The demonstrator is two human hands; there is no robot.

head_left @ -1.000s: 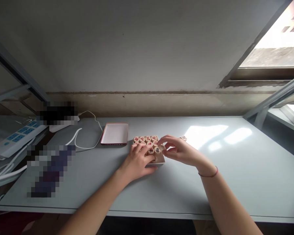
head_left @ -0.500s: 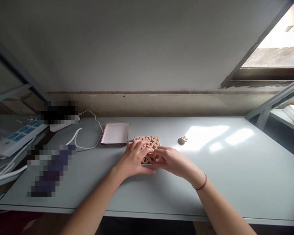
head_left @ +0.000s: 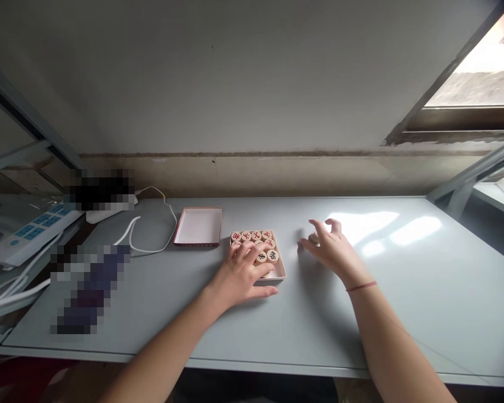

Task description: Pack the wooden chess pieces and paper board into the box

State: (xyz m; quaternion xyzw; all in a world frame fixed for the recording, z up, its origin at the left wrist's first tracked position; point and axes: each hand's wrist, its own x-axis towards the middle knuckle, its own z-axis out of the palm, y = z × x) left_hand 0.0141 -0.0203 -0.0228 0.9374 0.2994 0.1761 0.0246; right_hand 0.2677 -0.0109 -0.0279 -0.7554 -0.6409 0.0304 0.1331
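While daylight enters from a window at upper right, the grey wall (head_left: pixel 235 84) fills the upper half of the view. Below it, a pale grey desk (head_left: pixel 302 330), bright patches of light on its right side. Window (head_left: pixel 487 78) partly cut off by the picture edge. White power strip (head_left: pixel 37 226) with blue sockets, far left.

2 bare hands over the desk. Left hand (head_left: pixel 241 274): fingers spread apart over the box, thumb outside its near edge; cannot tell whether it presses on anything. Right hand (head_left: pixel 334 249): thumb and index finger apart, about a lone piece; contact cannot be told.

Shallow open box (head_left: pixel 281 271) at desk centre, under the left hand. Its lid (head_left: pixel 200 226) lies inside-up to the left, apart from it. Xiangqi pieces (head_left: pixel 267 234) in the box: 4 in the far row, red characters; 2 black-marked discs visible nearer. Bare floor at the near right corner.

Lone xiangqi piece (head_left: pixel 314 238) on the desk, right of the box, partly hidden by the right hand. Thin reddish wristband (head_left: pixel 361 286) on the right wrist.
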